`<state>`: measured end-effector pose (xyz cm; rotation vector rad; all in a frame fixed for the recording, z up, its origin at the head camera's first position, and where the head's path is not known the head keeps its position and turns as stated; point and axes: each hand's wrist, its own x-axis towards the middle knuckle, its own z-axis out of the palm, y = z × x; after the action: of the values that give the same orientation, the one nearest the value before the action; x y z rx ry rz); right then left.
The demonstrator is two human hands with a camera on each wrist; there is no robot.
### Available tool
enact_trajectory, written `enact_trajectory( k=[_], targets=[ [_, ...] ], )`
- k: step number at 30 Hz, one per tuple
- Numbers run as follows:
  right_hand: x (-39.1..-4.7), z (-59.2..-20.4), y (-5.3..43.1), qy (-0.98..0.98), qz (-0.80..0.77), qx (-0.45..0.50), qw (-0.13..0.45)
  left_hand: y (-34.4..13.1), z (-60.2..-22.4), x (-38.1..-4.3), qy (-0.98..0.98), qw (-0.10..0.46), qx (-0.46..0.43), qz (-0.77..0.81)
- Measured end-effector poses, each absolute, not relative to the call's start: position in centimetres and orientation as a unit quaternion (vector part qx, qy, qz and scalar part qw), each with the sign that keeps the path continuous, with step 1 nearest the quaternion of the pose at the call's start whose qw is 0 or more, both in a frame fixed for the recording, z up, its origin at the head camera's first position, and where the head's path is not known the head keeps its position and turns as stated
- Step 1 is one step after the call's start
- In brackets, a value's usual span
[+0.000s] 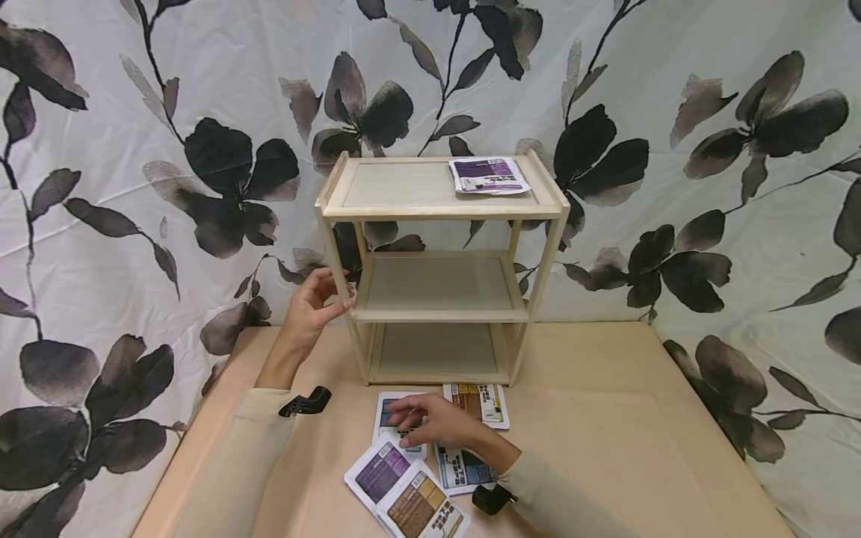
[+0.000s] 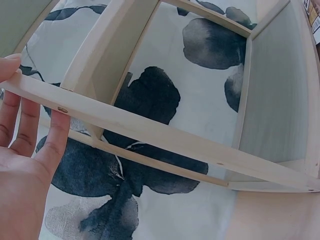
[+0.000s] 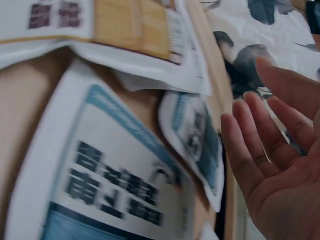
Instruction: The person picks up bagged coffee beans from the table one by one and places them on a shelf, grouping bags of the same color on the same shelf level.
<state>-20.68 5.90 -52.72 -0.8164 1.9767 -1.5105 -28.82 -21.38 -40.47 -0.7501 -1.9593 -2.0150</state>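
Note:
A small wooden three-tier shelf [image 1: 440, 315] stands upright on the table. My left hand [image 1: 316, 302] grips its front left post [image 2: 145, 129], thumb on one side and fingers on the other. My right hand [image 1: 433, 424] hovers over several flat printed packets in front of the shelf, its fingers loosely bent and holding nothing. Among these are a purple packet [image 1: 382, 469], a brown packet [image 1: 425, 508], a blue packet [image 3: 120, 175] and a brown-yellow packet [image 1: 494, 407]. Another purple packet [image 1: 489, 176] lies on the shelf's top tier, toward the right.
A light wooden-coloured table [image 1: 605, 433] spreads under everything. Behind it and at the sides hangs a white cloth [image 1: 471, 97] with dark flower prints. Black wrist cameras sit at both sleeves.

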Motion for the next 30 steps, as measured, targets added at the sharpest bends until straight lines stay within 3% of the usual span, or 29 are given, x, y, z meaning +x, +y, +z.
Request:
enact_trajectory(
  k=[13, 22, 30],
  targets=[
    [-19.4, -54.7, 4.0, 0.803, -0.480, -0.290, 0.203, -21.4, -40.5, -28.7, -0.665, 0.118, -0.260, -0.690],
    [-18.2, -54.6, 3.0, 0.876, -0.308, -0.354, 0.115, -21.4, -40.5, -28.7, -0.662, 0.121, -0.260, -0.692],
    [-18.2, -54.6, 2.8, 0.881, -0.285, -0.368, 0.091, -21.3, -40.5, -28.7, -0.663, 0.119, -0.257, -0.693]
  ],
)
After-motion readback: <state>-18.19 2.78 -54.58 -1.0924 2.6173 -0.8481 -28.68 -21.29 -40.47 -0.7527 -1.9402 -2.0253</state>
